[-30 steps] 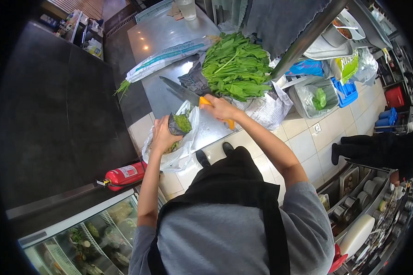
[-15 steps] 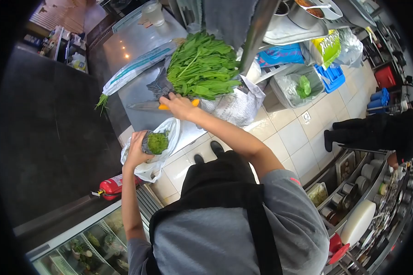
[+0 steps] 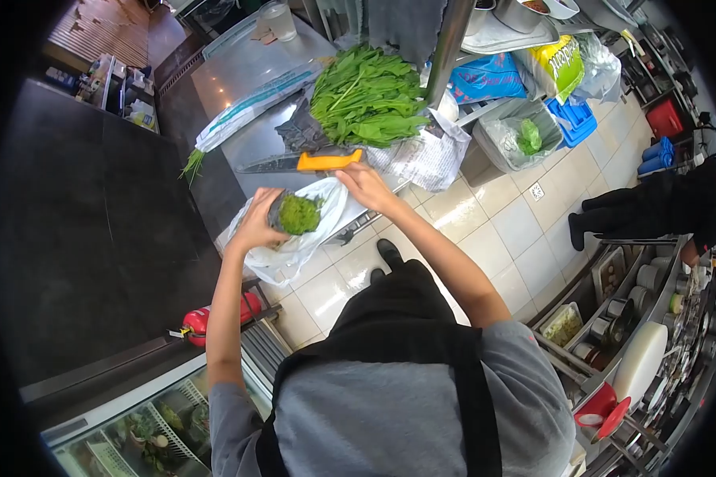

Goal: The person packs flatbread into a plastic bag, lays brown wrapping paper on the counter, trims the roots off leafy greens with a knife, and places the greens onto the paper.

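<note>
My left hand (image 3: 258, 224) is wrapped around a bundle of green herbs (image 3: 300, 215) in a dark grey wrapper, its green end facing right. Beneath the bundle lies a white plastic bag (image 3: 278, 269), spread over the table's near edge. A knife with a yellow handle (image 3: 326, 161) rests on the metal table, blade pointing left. Close below the handle's right end is my right hand (image 3: 364, 186), its fingers extended and apart, gripping nothing visible. Behind the knife sits a large pile of leafy greens (image 3: 367, 97) on wrapping.
A long white-and-teal package (image 3: 247, 110) with green stems lies left on the metal table (image 3: 235, 86). A clear container (image 3: 278, 21) stands at the back. Right of the table is a lined bin (image 3: 505, 147). A person in dark clothes (image 3: 652, 203) stands at the far right.
My right hand has let go of the knife handle and moved right and slightly nearer. My left hand and the herb bundle have shifted right and up in view.
</note>
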Tool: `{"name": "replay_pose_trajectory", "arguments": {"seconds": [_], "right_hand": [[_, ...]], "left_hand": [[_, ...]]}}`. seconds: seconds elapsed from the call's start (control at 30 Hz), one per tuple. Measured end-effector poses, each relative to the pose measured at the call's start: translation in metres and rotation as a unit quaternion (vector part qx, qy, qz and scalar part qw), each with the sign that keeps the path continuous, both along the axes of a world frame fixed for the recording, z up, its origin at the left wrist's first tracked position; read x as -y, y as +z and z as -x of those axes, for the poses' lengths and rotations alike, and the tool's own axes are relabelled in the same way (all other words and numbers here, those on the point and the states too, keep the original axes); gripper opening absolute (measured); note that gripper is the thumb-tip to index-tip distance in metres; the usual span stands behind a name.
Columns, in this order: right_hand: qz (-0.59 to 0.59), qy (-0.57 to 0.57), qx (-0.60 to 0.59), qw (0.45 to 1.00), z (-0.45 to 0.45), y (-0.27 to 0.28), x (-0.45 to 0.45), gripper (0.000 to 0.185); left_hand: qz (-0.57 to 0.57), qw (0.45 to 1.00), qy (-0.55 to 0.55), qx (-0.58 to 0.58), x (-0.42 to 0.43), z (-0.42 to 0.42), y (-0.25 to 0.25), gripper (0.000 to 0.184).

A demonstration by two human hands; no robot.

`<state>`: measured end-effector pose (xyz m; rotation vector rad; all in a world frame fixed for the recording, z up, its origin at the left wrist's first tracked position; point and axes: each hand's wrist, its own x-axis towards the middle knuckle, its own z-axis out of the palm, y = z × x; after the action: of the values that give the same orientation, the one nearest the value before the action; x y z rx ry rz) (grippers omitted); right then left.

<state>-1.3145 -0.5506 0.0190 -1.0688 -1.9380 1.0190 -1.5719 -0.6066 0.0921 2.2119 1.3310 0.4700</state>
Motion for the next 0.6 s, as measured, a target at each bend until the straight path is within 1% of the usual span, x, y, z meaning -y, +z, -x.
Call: {"name": "replay_pose_trajectory", "arguments": {"seconds": [0.07,0.1,0.13,0.17,0.2,0.23,0.33,0.4,0.43,0.47,0.5,0.53,0.6], "right_hand": [[0.018,-0.01,-0.017,1.0,-0.001,-0.011,0.012,0.044],[0.047,0.011,-0.02,0.999,0.001,-0.015,0.015,0.051],[0.179,0.035,-0.118,0.976,0.002,-0.021,0.018,0.051],[0.307,0.059,-0.213,0.926,0.005,-0.021,0.024,0.053],[0.425,0.081,-0.303,0.849,0.007,-0.007,0.034,0.057],[0.47,0.116,-0.365,0.795,0.006,0.008,0.049,0.067],[0.502,0.102,-0.42,0.749,0.012,0.02,0.073,0.072],[0.494,0.102,-0.48,0.718,0.004,0.032,0.083,0.072],[0.487,0.095,-0.505,0.706,-0.004,0.035,0.086,0.071],[0.478,0.086,-0.53,0.695,-0.015,0.039,0.09,0.071],[0.475,0.052,-0.556,0.679,-0.027,0.05,0.096,0.07],[0.469,0.051,-0.57,0.673,-0.042,0.056,0.098,0.07],[0.446,0.027,-0.6,0.664,-0.078,0.067,0.104,0.07]], "left_hand": [[0.004,1.0,-0.005,-0.002,-0.006,-0.003,0.001,0.079],[-0.004,1.0,-0.002,-0.003,-0.008,-0.004,-0.001,0.08],[-0.008,1.0,0.007,0.004,-0.009,-0.006,-0.002,0.08],[-0.012,1.0,0.016,0.012,-0.01,-0.008,-0.004,0.08],[-0.015,0.999,0.025,0.018,-0.01,-0.011,-0.004,0.081],[-0.013,0.999,0.037,0.003,-0.009,-0.015,-0.003,0.081],[-0.018,0.997,0.063,-0.051,-0.008,-0.035,0.005,0.082],[-0.036,0.993,0.062,-0.093,-0.004,-0.06,0.024,0.083],[-0.032,0.993,0.044,-0.107,-0.006,-0.074,0.033,0.084],[-0.065,0.993,0.028,-0.096,-0.007,-0.087,0.038,0.083],[-0.047,0.992,0.016,-0.113,-0.009,-0.106,0.048,0.082],[-0.032,0.991,0.006,-0.132,-0.013,-0.126,0.06,0.08],[-0.065,0.989,-0.036,-0.126,-0.022,-0.168,0.07,0.078]]}}
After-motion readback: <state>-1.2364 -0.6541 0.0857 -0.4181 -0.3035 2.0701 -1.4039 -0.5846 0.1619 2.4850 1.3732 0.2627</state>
